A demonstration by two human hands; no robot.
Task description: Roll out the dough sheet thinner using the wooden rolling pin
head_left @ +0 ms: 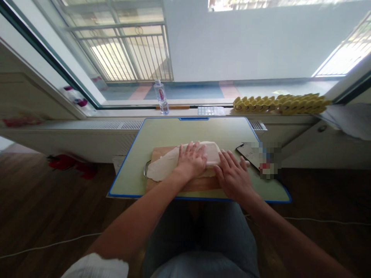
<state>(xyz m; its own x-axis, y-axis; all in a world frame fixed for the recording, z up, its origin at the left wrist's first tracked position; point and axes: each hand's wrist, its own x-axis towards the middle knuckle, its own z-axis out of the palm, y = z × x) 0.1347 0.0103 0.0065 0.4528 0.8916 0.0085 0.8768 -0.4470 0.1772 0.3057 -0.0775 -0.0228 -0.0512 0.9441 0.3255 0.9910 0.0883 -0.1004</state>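
Note:
A flattened sheet of pale dough (164, 166) covers much of a wooden cutting board (199, 186), which has a metal handle (145, 169) at its left end. My left hand (193, 158) lies palm down over the middle of the dough, fingers stretched forward. Near the board's right end, my right hand (234, 170) is also palm down with its fingers extended. What looks like a thin rolling pin (247, 163) pokes out past my right hand; most of it is hidden under both hands. Neither hand is wrapped round it.
The board rests on a pale green table (162, 131) with a blue rim. A phone (249, 154) lies to the right, partly blurred out. On the windowsill stand a clear bottle (161, 96), a blister pack (211, 111) and yellow wavy trays (281, 104). Red items (71, 164) sit on the floor.

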